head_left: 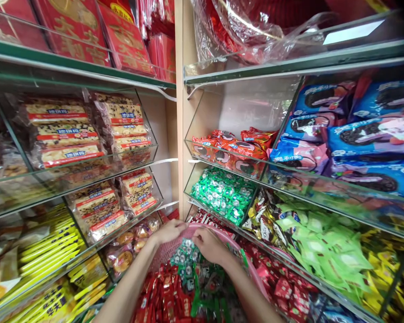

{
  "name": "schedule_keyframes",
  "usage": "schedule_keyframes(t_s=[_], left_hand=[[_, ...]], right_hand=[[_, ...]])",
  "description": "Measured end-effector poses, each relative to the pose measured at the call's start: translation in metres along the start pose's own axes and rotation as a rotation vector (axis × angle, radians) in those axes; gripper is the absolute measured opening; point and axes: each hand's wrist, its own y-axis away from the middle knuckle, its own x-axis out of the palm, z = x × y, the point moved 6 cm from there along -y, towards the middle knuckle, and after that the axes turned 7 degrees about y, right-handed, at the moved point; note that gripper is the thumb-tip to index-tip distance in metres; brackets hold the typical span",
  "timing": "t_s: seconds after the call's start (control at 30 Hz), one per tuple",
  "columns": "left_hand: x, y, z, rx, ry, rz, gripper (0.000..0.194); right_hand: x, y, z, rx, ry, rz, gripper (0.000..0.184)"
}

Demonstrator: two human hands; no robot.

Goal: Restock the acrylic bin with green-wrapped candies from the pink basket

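Note:
A pink mesh basket [245, 252] lies below me, with red-wrapped candies [161, 291] in its left half and green-wrapped candies [186, 256] in its middle and right. At its far left rim, my left hand [170, 231] stretches with fingers extended to the right, lying along or just over the rim. My right hand [208, 242] is beside it, closed, with fingers curled down over the far end of the green candies. Whatever sits inside those fingers is hidden. Beyond the hands, a clear shelf bin [188, 194] holds a heap of green candies [218, 193].
Glass shelves meet at a wooden corner post [180, 112]. Packaged sesame bars [69, 132] fill bins on the left. Blue cookie packs [366, 139], red packets [235, 143] and light green packets [326, 246] stand on the right. Glass edges [309, 172] jut out near both arms.

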Motion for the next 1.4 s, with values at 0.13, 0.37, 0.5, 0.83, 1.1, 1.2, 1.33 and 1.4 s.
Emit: schedule_keyframes(t_s=[0.13,0.37,0.5,0.83,1.1,1.2,1.33,1.4], left_hand=[[0.000,0.000,0.004,-0.037,-0.014,-0.022,0.046],[-0.001,-0.004,0.010,0.001,-0.036,-0.010,0.047],[0.000,-0.003,0.007,0.004,-0.009,-0.002,0.047],[-0.002,-0.005,0.010,-0.012,-0.072,-0.036,0.043],[-0.001,-0.003,0.011,-0.040,-0.084,-0.027,0.046],[-0.001,-0.005,0.012,-0.036,-0.077,-0.034,0.045],[-0.001,-0.005,0.015,-0.033,-0.035,-0.032,0.045],[0.000,-0.004,0.016,-0.034,-0.009,-0.028,0.046]], right_hand=[[0.014,0.001,0.000,0.013,0.070,0.061,0.020],[0.013,0.002,0.003,0.026,0.116,0.061,0.022],[0.011,0.007,0.003,0.048,0.100,0.075,0.025],[-0.054,0.008,0.024,-0.029,-0.008,-0.183,0.016],[-0.113,-0.017,0.024,0.138,0.326,-0.440,0.014],[-0.115,-0.032,0.024,0.229,0.470,-0.427,0.013],[-0.109,-0.050,0.022,0.275,0.561,-0.382,0.016],[-0.106,-0.055,0.020,0.284,0.578,-0.377,0.019]])
